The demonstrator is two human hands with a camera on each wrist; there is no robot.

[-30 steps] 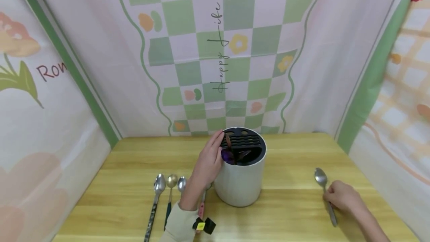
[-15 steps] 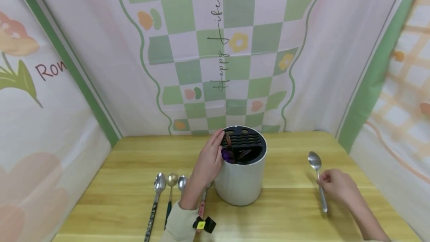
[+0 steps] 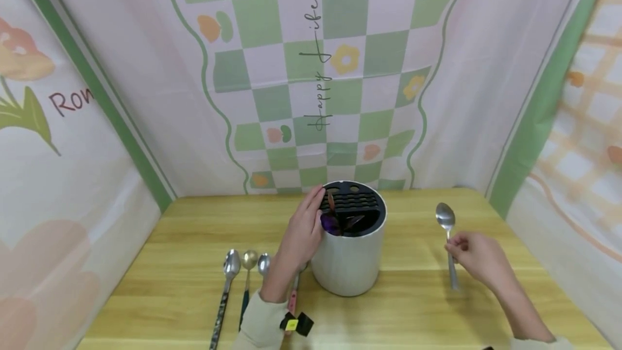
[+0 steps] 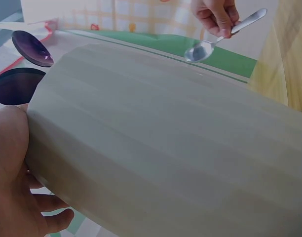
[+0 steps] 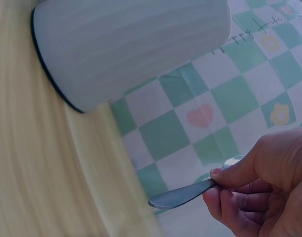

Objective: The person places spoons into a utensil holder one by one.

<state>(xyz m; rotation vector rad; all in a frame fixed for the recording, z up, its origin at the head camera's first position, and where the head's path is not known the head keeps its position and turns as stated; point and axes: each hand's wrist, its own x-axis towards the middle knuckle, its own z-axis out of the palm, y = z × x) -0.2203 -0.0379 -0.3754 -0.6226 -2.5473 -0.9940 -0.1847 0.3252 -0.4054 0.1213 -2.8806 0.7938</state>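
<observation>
A large white cylindrical utensil holder (image 3: 346, 266) with a black slotted top (image 3: 352, 204) stands upright on the table. My left hand (image 3: 302, 231) rests against its left side near the rim, fingers fairly straight. Glossy dark purple spoon heads (image 4: 31, 48) stick out of its opening. Right of the holder, my right hand (image 3: 478, 258) pinches a silver spoon (image 3: 445, 216) by the handle between thumb and fingers. The bowl points away from me; in the right wrist view the handle end (image 5: 180, 195) juts out past the thumb. The spoon appears raised off the table.
Left of the holder, a long spoon with a patterned handle (image 3: 221, 312), a gold-coloured ladle (image 3: 249, 259) and a small spoon (image 3: 264, 264) lie in a row. A pink-handled utensil (image 3: 292, 301) lies partly under the left forearm. Printed curtains (image 3: 340, 96) surround the wooden table (image 3: 408, 312).
My right hand has brought the silver spoon up from the table and leftward, toward the holder. The left hand has stayed against the holder.
</observation>
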